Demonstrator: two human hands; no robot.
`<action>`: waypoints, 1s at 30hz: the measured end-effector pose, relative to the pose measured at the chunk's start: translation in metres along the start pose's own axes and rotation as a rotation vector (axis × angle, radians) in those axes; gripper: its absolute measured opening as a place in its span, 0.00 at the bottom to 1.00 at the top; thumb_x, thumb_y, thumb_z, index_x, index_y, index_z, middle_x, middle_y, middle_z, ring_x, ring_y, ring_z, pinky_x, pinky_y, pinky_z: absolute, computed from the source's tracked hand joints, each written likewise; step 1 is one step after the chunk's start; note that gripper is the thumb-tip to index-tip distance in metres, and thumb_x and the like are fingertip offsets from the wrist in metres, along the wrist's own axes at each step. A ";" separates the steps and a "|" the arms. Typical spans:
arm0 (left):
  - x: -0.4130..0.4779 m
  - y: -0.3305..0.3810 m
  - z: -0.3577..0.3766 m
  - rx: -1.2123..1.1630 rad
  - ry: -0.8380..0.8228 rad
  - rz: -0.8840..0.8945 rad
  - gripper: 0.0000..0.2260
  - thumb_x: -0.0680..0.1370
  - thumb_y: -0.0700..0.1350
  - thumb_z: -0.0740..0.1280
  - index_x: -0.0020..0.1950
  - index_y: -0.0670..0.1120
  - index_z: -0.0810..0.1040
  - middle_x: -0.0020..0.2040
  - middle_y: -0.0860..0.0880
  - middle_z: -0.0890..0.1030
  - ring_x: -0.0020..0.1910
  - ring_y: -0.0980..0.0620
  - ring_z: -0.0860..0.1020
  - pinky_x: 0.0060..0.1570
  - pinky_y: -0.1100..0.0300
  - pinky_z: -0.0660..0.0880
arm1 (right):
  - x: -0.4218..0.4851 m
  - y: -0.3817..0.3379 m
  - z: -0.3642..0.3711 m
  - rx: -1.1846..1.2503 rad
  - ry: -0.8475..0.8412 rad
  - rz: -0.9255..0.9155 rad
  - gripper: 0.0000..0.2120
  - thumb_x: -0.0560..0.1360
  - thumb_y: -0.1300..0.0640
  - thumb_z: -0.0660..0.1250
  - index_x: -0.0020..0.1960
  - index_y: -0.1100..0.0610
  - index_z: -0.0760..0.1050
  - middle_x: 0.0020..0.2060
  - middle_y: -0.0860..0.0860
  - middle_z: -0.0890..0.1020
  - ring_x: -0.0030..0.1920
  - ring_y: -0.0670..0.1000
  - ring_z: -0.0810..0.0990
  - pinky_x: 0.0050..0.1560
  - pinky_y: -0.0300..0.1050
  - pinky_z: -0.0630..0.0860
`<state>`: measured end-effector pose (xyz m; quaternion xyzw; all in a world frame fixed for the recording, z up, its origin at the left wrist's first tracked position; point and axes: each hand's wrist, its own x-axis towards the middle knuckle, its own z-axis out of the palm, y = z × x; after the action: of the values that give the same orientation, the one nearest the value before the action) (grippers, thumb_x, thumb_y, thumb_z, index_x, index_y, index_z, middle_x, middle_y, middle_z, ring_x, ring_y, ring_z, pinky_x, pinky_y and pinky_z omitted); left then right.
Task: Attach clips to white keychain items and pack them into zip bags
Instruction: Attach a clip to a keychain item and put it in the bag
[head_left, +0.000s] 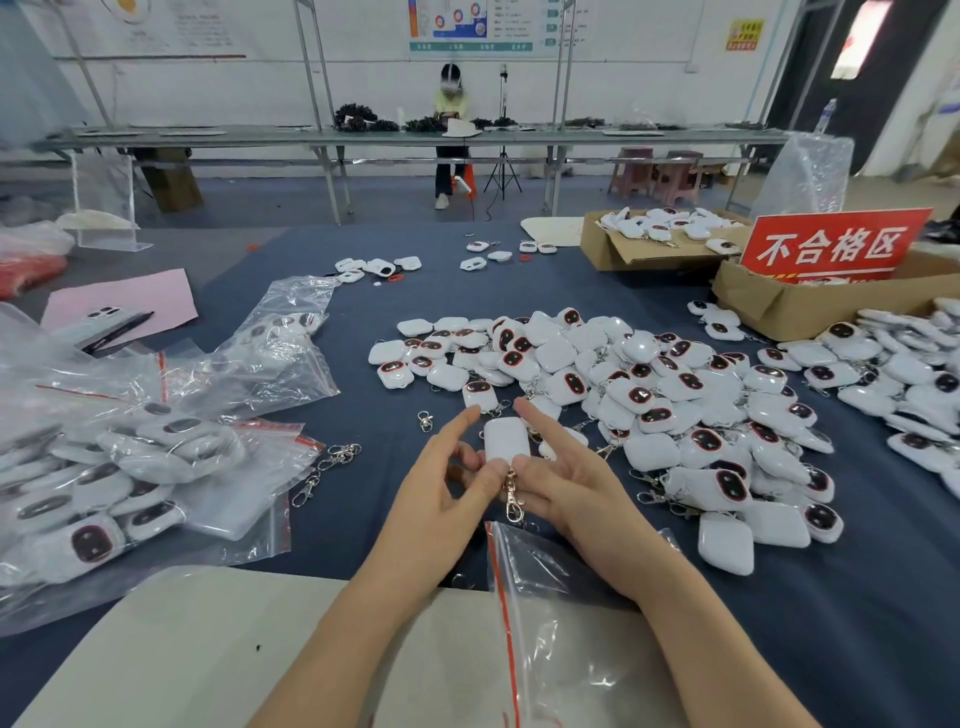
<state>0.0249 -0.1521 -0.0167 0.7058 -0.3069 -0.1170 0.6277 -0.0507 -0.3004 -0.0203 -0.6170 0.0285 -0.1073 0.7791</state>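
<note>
A white keychain item is held upright between both hands above the blue table. My left hand pinches its lower left edge with thumb and a finger, index finger pointing up. My right hand pinches its lower right edge, index finger also raised. A rose-gold clip hangs from the item's bottom between my thumbs. An empty zip bag with a red seal lies under my right forearm. A big heap of white keychain items lies to the right.
Filled zip bags pile up at the left, with loose clips beside them. Cardboard boxes and a red sign stand at the far right. A phone and pen lie on pink paper. A person sits at a far bench.
</note>
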 end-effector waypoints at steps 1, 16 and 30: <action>0.000 0.000 0.000 0.010 0.004 0.006 0.20 0.81 0.44 0.68 0.72 0.58 0.72 0.49 0.49 0.75 0.44 0.60 0.76 0.47 0.71 0.72 | -0.001 0.000 0.000 -0.008 -0.002 -0.005 0.24 0.82 0.61 0.62 0.75 0.44 0.67 0.57 0.64 0.83 0.62 0.58 0.82 0.64 0.48 0.78; 0.001 0.001 -0.003 0.020 -0.022 0.048 0.16 0.80 0.42 0.70 0.64 0.60 0.77 0.49 0.55 0.82 0.41 0.57 0.81 0.42 0.68 0.76 | 0.002 -0.002 0.005 -0.106 0.071 -0.021 0.17 0.84 0.62 0.60 0.62 0.42 0.79 0.54 0.56 0.86 0.55 0.56 0.85 0.53 0.45 0.82; 0.002 0.003 -0.004 -0.092 0.049 0.053 0.10 0.80 0.41 0.71 0.53 0.57 0.84 0.40 0.49 0.83 0.38 0.57 0.79 0.37 0.69 0.73 | 0.001 -0.001 0.003 0.083 0.084 0.012 0.11 0.83 0.59 0.62 0.63 0.53 0.80 0.57 0.59 0.84 0.57 0.62 0.84 0.54 0.49 0.83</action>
<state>0.0279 -0.1497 -0.0128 0.6707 -0.3042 -0.0972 0.6695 -0.0489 -0.2977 -0.0189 -0.5788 0.0602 -0.1296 0.8028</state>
